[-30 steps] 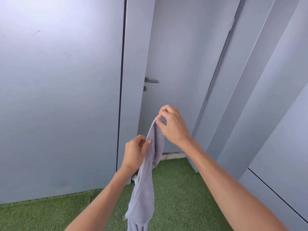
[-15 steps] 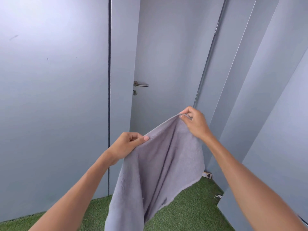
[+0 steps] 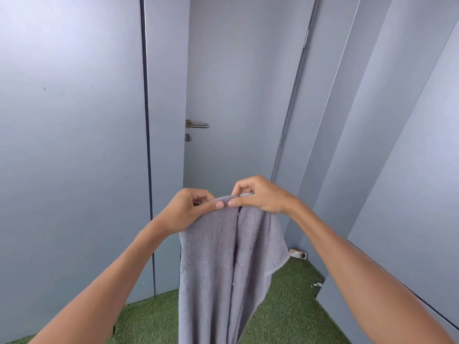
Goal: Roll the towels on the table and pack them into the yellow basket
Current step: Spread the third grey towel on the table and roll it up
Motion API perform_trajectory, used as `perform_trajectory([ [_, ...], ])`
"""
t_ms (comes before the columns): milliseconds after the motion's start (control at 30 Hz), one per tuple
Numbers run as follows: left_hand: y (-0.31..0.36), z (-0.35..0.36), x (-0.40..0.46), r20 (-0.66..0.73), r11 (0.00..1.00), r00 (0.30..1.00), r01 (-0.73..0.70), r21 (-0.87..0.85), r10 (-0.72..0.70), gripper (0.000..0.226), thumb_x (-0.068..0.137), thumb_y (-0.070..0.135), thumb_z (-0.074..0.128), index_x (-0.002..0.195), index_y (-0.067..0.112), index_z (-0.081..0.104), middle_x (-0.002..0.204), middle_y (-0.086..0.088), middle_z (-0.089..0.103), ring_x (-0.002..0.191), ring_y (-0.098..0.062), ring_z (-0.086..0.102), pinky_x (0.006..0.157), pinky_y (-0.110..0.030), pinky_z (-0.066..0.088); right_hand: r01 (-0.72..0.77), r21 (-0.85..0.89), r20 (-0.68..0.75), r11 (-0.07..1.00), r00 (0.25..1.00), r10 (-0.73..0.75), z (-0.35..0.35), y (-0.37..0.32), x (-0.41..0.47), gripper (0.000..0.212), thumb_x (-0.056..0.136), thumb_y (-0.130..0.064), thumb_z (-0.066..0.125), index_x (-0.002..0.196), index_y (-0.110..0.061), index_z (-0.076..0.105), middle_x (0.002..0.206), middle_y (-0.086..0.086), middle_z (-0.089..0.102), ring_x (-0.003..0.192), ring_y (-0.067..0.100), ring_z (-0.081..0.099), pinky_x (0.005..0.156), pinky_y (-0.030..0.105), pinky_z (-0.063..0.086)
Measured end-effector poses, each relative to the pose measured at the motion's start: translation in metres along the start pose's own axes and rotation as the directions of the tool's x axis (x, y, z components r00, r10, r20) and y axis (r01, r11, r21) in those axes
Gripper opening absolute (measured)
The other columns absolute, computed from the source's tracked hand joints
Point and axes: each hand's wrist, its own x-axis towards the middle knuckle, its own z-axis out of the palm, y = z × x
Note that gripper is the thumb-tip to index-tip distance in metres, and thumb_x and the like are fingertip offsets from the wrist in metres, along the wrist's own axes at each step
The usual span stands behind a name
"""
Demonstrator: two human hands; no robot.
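Observation:
A grey towel (image 3: 218, 264) hangs down in front of me, folded in half lengthwise, with a vertical seam down its middle. My left hand (image 3: 188, 209) pinches its top edge on the left. My right hand (image 3: 260, 194) pinches the top edge on the right. The thumbs of both hands almost touch at the top centre. The towel's lower end runs out of the frame at the bottom. No table or yellow basket is in view.
Grey wall panels surround me, with a grey door (image 3: 236, 108) straight ahead carrying a metal handle (image 3: 197, 124). Green artificial grass (image 3: 280, 306) covers the floor. A small metal object (image 3: 298, 254) lies at the base of the wall on the right.
My hands, spread apart with the towel opened wide half a second ago, have come together, folding the towel in half so it hangs narrow.

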Motion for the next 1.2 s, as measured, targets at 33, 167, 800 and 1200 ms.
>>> perform_trajectory([
  [33,-0.003,0.0,-0.003,0.016,0.999,0.999,0.034,-0.008,-0.034,0.039,0.08,0.054,0.069,0.076,0.015,0.069,0.066,-0.006,0.054,0.061,-0.016,0.044,0.059,-0.029,0.033,0.002,-0.033,-0.045,0.999,0.999,-0.003,-0.004,0.003,0.0,0.017,0.083,-0.027,0.075,0.082,-0.013,0.066,0.076,0.004,0.066,0.068,0.006,0.054,0.068,0.023,0.039],
  [167,-0.023,-0.019,-0.02,0.03,0.981,0.985,0.169,0.091,-0.172,0.039,0.082,0.045,0.071,0.065,0.011,0.06,0.058,0.005,0.048,0.054,-0.01,0.044,0.054,-0.022,0.034,-0.066,-0.166,-0.377,0.984,0.926,-0.002,-0.034,0.028,-0.007,0.017,0.08,-0.029,0.076,0.073,-0.018,0.064,0.069,0.002,0.063,0.064,0.011,0.051,0.067,0.03,0.039],
  [800,-0.022,0.055,-0.008,-0.054,0.981,0.993,-0.098,0.167,0.109,0.015,0.086,0.032,0.07,0.074,0.027,0.063,0.055,0.0,0.037,0.056,-0.008,0.027,0.054,-0.026,0.026,0.016,0.091,-0.04,0.996,0.999,-0.013,0.028,0.01,-0.035,0.036,0.088,-0.018,0.067,0.115,-0.035,0.05,0.088,0.005,0.068,0.068,0.019,0.051,0.068,0.031,0.039],
  [1200,-0.051,0.093,-0.013,0.038,0.959,0.998,0.044,0.28,-0.057,0.016,0.087,0.035,0.069,0.078,0.021,0.069,0.069,-0.002,0.065,0.064,-0.016,0.053,0.064,-0.027,0.044,-0.466,-0.047,0.129,0.883,0.874,0.468,0.018,0.107,-0.129,0.014,0.092,-0.023,0.065,0.078,-0.022,0.068,0.07,-0.022,0.068,0.068,-0.011,0.061,0.069,0.014,0.043],
])
